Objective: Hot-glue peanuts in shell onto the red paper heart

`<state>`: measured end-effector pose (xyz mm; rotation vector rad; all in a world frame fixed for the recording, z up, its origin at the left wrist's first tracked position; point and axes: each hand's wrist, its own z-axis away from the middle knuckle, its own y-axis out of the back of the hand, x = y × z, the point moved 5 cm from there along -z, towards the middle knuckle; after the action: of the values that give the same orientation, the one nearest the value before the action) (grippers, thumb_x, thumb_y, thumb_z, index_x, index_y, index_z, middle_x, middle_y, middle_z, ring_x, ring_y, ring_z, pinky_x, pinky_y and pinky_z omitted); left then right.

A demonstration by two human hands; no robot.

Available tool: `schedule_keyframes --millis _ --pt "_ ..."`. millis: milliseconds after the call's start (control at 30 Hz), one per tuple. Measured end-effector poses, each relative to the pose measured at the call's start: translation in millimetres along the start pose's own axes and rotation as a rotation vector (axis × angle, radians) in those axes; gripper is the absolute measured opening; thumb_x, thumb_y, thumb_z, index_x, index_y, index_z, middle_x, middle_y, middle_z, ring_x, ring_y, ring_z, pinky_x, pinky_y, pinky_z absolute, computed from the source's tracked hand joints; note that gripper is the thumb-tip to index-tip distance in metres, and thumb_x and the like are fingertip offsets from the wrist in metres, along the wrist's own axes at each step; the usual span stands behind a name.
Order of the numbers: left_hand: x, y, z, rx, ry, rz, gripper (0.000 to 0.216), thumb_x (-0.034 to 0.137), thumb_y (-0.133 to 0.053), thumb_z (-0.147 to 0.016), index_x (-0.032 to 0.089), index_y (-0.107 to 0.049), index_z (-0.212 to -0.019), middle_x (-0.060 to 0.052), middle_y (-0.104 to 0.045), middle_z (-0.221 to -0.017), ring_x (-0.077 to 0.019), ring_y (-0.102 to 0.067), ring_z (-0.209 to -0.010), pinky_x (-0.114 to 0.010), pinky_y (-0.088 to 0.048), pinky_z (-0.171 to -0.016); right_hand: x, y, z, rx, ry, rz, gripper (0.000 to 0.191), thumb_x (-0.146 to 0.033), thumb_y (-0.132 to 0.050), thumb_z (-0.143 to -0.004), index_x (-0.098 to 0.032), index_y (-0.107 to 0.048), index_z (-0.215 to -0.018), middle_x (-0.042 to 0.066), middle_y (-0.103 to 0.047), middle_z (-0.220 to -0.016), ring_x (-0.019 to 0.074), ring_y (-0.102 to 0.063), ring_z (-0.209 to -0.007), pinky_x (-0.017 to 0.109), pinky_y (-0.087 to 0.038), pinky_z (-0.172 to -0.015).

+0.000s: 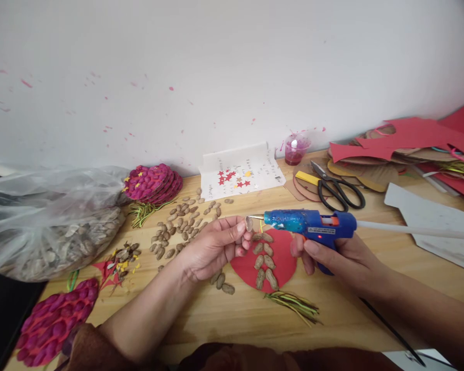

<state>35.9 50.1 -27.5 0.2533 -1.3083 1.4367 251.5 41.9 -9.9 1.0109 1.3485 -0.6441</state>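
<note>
My left hand [220, 245] pinches a peanut shell [249, 223] between thumb and fingers, its pale side showing. My right hand [336, 260] is wrapped round the handle of a blue glue gun [309, 222], and a white glue stick [410, 228] juts from its back. The metal nozzle [256, 217] is at the shell; whether they touch I cannot tell. Below both hands lies a red paper disc [242, 265] with several peanut shells [268, 250] on it in two columns. A green and yellow tassel [296, 305] hangs off its near edge.
Loose peanuts [183, 225] are scattered left of the disc. A plastic bag [62, 221] and pink peanut-covered pieces [58, 322] lie further left. Behind are a sheet with paper stars [242, 170], a cup of pink liquid [295, 152] and black scissors [338, 190]. Red paper scraps [406, 139] pile up right.
</note>
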Motion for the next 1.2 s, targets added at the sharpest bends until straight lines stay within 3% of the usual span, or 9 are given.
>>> schedule_keyframes --millis 233,700,933,1200 --pt "-0.2 2.4 -0.2 0.013 -0.01 -0.024 0.027 0.032 -0.082 -0.083 0.011 -0.066 -0.08 -0.003 -0.058 -0.076 -0.0079 -0.053 -0.065 -0.016 -0.043 -0.058 4.3 0.7 1.9 -0.005 -0.004 -0.003 0.029 -0.046 -0.054 -0.101 -0.023 -0.065 -0.088 0.001 -0.063 -0.066 0.016 -0.059 -0.06 0.029 -0.047 -0.056" --pt "9.6 4.7 0.0 0.098 -0.129 -0.063 0.03 0.035 -0.084 -0.079 0.013 -0.064 -0.079 0.0 -0.056 -0.07 -0.0075 -0.048 -0.061 -0.017 -0.037 -0.054 8.3 2.6 6.0 -0.009 -0.015 -0.008 0.034 -0.048 -0.055 -0.1 -0.022 -0.064 -0.079 0.002 -0.064 -0.07 0.0174 -0.06 -0.062 0.031 -0.049 -0.059" --pt "9.0 7.9 -0.6 0.129 -0.164 -0.054 0.026 0.032 -0.085 -0.08 0.013 -0.067 -0.081 0.0 -0.059 -0.071 -0.0069 -0.049 -0.061 -0.017 -0.038 -0.055 6.9 0.1 6.6 -0.035 0.015 0.06 0.025 -0.046 -0.055 -0.1 -0.025 -0.067 -0.091 0.002 -0.064 -0.07 0.0187 -0.061 -0.062 0.032 -0.049 -0.056" --pt "6.8 7.5 -1.1 0.16 -0.174 -0.058 0.027 0.033 -0.086 -0.077 0.013 -0.07 -0.084 0.0 -0.06 -0.07 -0.007 -0.051 -0.061 -0.017 -0.038 -0.055 5.8 -1.4 5.2 -0.042 0.008 0.041 0.025 -0.044 -0.055 -0.1 -0.025 -0.065 -0.087 0.001 -0.064 -0.068 0.0186 -0.06 -0.061 0.032 -0.049 -0.055"
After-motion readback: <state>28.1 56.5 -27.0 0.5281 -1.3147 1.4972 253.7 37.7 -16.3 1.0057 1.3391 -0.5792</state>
